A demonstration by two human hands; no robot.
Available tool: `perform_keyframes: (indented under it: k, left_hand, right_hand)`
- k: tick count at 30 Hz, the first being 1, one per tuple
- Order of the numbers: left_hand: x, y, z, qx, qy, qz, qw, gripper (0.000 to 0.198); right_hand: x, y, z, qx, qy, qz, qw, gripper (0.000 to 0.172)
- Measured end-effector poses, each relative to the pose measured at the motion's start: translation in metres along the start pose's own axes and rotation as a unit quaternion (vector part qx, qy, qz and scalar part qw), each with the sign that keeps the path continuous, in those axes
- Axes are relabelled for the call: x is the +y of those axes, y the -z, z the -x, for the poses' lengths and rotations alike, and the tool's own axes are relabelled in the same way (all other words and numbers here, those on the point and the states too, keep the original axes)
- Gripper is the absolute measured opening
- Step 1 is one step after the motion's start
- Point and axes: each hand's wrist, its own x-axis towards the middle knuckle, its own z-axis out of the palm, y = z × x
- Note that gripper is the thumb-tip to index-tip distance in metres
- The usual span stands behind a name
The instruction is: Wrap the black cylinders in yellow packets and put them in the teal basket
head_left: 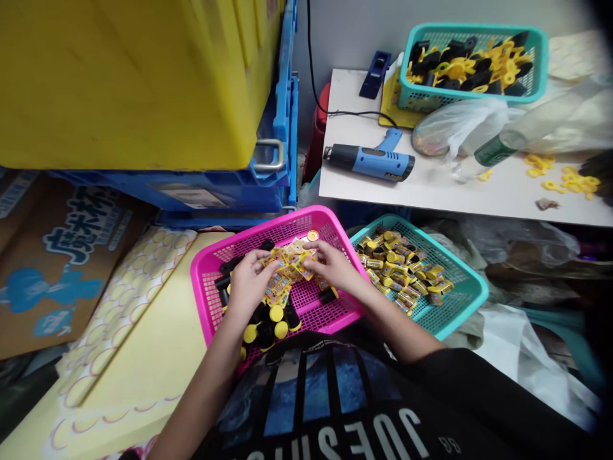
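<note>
Head view: pink basket (268, 227) holds black-yellow parts (268, 329), teal basket (467, 313) yellow packets (397, 268).

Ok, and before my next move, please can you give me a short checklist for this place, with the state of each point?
1. Left hand and right hand both on the packets: ok.
2. Caps lying inside the pink basket: ok.
3. Pink basket apart from the teal basket: not ok, its corner overlaps the teal rim.
4. Teal basket's packets lying inside it: ok.
5. Heat gun switched off: cannot tell.
</note>
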Motion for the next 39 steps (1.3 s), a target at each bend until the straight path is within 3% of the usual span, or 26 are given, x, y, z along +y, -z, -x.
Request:
perform_keyframes:
  k: [2, 5, 7, 9, 11, 13, 16, 18, 21, 26, 34, 39]
  left_hand:
    - [0.000, 0.007, -0.001, 0.016, -0.012, 0.005, 1.000, 0.039]
    - [0.002, 0.013, -0.001, 0.008, -0.010, 0.018, 1.000, 0.064]
    - [0.004, 0.014, 0.000, 0.001, -0.003, 0.014, 1.000, 0.075]
    - [0.005, 0.013, 0.002, 0.001, -0.002, 0.000, 1.000, 0.063]
    - [0.005, 0.013, 0.005, 0.009, -0.004, -0.014, 1.000, 0.043]
    - [0.004, 0.015, 0.007, 0.024, -0.006, -0.023, 0.999, 0.035]
    - [0.002, 0.018, 0.010, 0.041, -0.029, -0.034, 0.998, 0.035]
    - [0.000, 0.020, 0.011, 0.039, -0.057, -0.042, 0.997, 0.031]
    - [-0.001, 0.018, 0.013, 0.018, -0.076, -0.023, 0.997, 0.031]
    - [0.004, 0.012, 0.019, -0.012, -0.102, -0.026, 0.994, 0.032]
    - [0.007, 0.013, 0.020, -0.016, -0.248, -0.131, 0.960, 0.026]
    - [0.006, 0.014, 0.017, -0.007, -0.332, -0.174, 0.927, 0.025]
  right_hand:
    - [-0.002, 0.004, 0.006, -0.032, 0.030, 0.181, 0.983, 0.032]
    - [-0.002, 0.011, 0.019, -0.151, 0.052, 0.401, 0.902, 0.021]
    - [0.002, 0.013, 0.026, -0.220, 0.030, 0.481, 0.848, 0.016]
    - [0.006, 0.013, 0.031, -0.239, 0.020, 0.515, 0.823, 0.018]
    - [0.008, 0.013, 0.034, -0.233, 0.024, 0.497, 0.835, 0.021]
    - [0.004, 0.018, 0.035, -0.228, 0.011, 0.431, 0.873, 0.023]
    - [-0.007, 0.032, 0.035, -0.202, -0.016, 0.207, 0.957, 0.025]
    - [-0.015, 0.042, 0.033, -0.177, -0.007, 0.015, 0.984, 0.031]
    - [-0.024, 0.045, 0.027, -0.122, 0.027, -0.193, 0.973, 0.034]
    - [-0.035, 0.028, 0.014, -0.065, 0.067, -0.337, 0.937, 0.032]
    - [-0.039, 0.020, 0.010, -0.056, 0.057, -0.352, 0.933, 0.037]
    - [-0.039, 0.019, 0.011, -0.054, 0.043, -0.312, 0.948, 0.034]
